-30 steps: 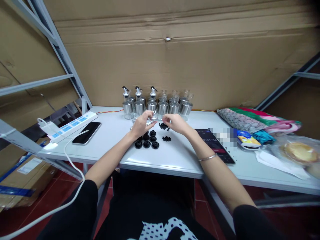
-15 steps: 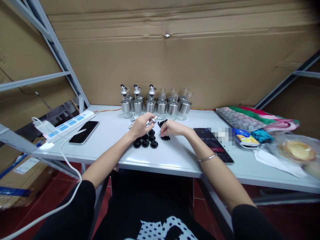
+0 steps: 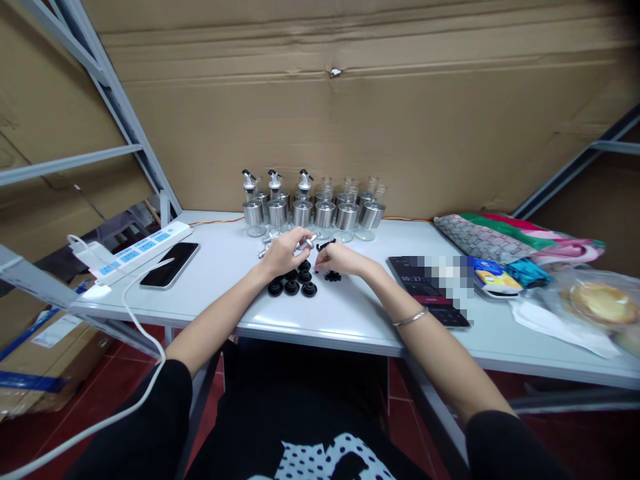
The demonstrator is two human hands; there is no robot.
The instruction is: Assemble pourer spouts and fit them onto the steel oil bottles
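My left hand (image 3: 285, 255) is closed around a silver pourer spout (image 3: 307, 243), whose narrow tip points to the right. Just beside it, my right hand (image 3: 340, 258) has its fingers pinched together by small black parts (image 3: 332, 276); a tiny dark piece seems to show at the fingertips. Below my left hand sit several black ribbed stoppers (image 3: 291, 287). More silver spouts (image 3: 265, 248) lie partly hidden behind that hand. At the back, glass bottles with steel sleeves (image 3: 303, 215) stand in rows, and three of them carry pourers with black flip lids (image 3: 306, 176).
On the left are a phone (image 3: 170, 265), a white power strip (image 3: 143, 252) and a trailing white cable (image 3: 150, 340). A larger device with a timer (image 3: 423, 283) lies by my right forearm. Farther right are a patterned cloth bag (image 3: 490, 240), packets and a wrapped pastry (image 3: 603, 303).
My right hand has shifted slightly left from the small black parts toward the spout, fingers still pinched. My left hand keeps its hold on the spout.
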